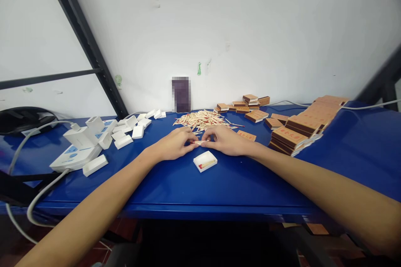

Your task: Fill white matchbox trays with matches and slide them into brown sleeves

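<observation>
My left hand [176, 144] and my right hand [224, 139] meet over the blue table, fingertips closed on the two ends of a few matches [199, 142]. How many matches they pinch I cannot tell. Just in front of my hands, nearer to me, sits a white matchbox tray [205, 160] with a few red-tipped matches lying along its near side. Behind my fingers spreads a large loose heap of matches [203, 119]. An orange matchbox cover [247, 135] lies flat beyond my right wrist.
Stacked matchboxes [308, 119] stand at the right, with more matchboxes [250, 102] toward the wall. Several empty white trays [133, 125] lie at the left beside a power strip [75, 156] with plugged-in chargers and cables. A pixelated dark object [181, 95] leans on the wall.
</observation>
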### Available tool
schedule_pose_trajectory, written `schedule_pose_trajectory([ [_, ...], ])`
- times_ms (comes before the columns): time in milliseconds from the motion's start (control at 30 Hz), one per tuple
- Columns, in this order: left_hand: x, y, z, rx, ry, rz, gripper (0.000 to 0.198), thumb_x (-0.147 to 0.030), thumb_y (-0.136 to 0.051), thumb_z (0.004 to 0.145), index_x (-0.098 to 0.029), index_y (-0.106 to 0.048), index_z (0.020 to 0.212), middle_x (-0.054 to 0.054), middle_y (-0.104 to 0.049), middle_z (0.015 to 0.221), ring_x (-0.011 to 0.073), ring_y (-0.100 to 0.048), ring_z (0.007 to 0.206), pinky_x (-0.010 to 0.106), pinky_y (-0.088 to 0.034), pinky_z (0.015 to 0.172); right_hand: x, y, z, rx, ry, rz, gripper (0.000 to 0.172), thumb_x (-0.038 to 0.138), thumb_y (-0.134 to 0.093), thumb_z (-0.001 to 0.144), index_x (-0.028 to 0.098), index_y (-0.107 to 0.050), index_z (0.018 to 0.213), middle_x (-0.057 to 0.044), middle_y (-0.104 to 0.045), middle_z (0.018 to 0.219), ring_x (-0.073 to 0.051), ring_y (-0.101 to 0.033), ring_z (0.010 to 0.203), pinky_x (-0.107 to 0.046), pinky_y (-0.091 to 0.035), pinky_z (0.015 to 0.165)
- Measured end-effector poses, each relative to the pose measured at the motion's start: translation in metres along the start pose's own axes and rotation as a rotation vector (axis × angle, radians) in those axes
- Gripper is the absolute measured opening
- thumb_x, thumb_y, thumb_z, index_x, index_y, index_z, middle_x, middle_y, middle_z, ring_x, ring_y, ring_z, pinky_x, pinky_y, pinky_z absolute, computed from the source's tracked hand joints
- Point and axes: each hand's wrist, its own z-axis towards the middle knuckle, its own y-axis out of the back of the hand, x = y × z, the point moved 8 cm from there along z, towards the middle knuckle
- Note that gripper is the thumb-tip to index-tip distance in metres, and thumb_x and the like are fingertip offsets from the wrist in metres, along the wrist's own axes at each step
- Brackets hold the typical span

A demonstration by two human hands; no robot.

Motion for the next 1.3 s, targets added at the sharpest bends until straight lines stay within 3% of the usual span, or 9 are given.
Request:
schedule_pose_trajectory([
  [333,-0.008,-0.004,0.003,0.023,-0.037,0.145,0.020,-0.025,-0.043,0.096,-0.013,-0.059,0.091,0.007,-0.057,0.086,0.0185,-0.054,0.080,0.031,-0.042,0.074,0.005,-0.003,-0.002,0.016,0.022,-0.127,0.019,0.030,-0.057,0.091,0.017,-0.070,0.091,-0.006,-0.070,0.088,-0.018,-0.060,0.079,-0.029,-0.039,0.070],
  [667,-0.012,-0.010,0.008,0.150,-0.012,0.282,0.017,-0.023,-0.043,0.096,-0.011,-0.056,0.095,0.010,-0.061,0.093,0.0202,-0.056,0.084,0.032,-0.043,0.079,0.002,-0.015,-0.004,0.120,-0.011,-0.285,0.024,0.035,-0.039,0.099,0.017,-0.054,0.096,-0.011,-0.063,0.100,-0.021,-0.058,0.085,-0.031,-0.040,0.071],
  [900,-0.010,-0.012,0.010,0.237,0.000,0.208,0.017,-0.022,-0.041,0.095,-0.012,-0.055,0.091,0.011,-0.061,0.093,0.0196,-0.056,0.081,0.031,-0.043,0.077,0.007,-0.017,-0.005,0.175,-0.010,-0.326,0.024,0.034,-0.035,0.101,0.017,-0.051,0.095,-0.012,-0.062,0.100,-0.022,-0.058,0.085,-0.032,-0.041,0.071],
  [1100,-0.031,0.014,0.001,0.152,-0.022,0.164,0.015,-0.023,-0.041,0.093,-0.014,-0.052,0.087,0.008,-0.058,0.086,0.0182,-0.052,0.076,0.031,-0.040,0.073,0.026,0.005,-0.013,0.103,0.053,-0.203,0.026,0.037,-0.037,0.099,0.018,-0.050,0.090,-0.009,-0.060,0.090,-0.019,-0.053,0.078,-0.031,-0.039,0.069],
  [1167,-0.043,0.020,-0.003,0.143,-0.035,0.097,0.016,-0.025,-0.042,0.093,-0.015,-0.051,0.084,0.006,-0.057,0.082,0.0168,-0.050,0.074,0.029,-0.038,0.070,0.035,0.010,-0.020,0.157,0.100,-0.117,0.029,0.040,-0.037,0.099,0.018,-0.053,0.088,-0.006,-0.060,0.084,-0.017,-0.052,0.073,-0.029,-0.038,0.066],
  [1300,-0.055,0.009,-0.009,0.265,-0.032,-0.118,0.016,-0.026,-0.052,0.086,-0.017,-0.051,0.073,-0.003,-0.051,0.064,0.0102,-0.039,0.055,0.025,-0.031,0.056,0.039,0.005,-0.033,0.347,0.114,-0.040,0.025,0.035,-0.044,0.097,0.018,-0.060,0.088,-0.003,-0.063,0.079,-0.015,-0.053,0.067,-0.026,-0.037,0.060],
])
